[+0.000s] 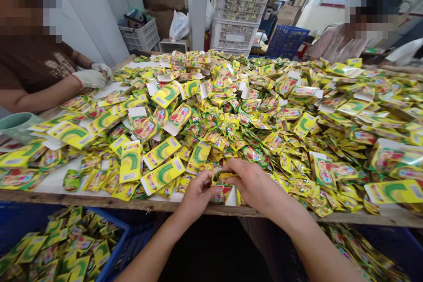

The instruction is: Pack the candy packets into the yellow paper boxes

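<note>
Near the table's front edge, my left hand (199,191) pinches a small box (222,192) with a red and green print, its thumb lying on the box's face. Just right of it, my right hand (250,181) reaches over the box's upper side with bent fingers, holding a small yellow packet (225,176) that is partly hidden by those fingers. Flat yellow boxes (163,175) lie left of my hands. Behind and to the right spreads a heap of small shiny packets (284,154).
Blue crates (124,229) of filled boxes stand below the table's wooden edge (145,205). A person with white gloves (90,78) works at the left; another person (340,44) sits at the back right. A green cup (20,125) stands far left, stacked white crates (235,31) behind.
</note>
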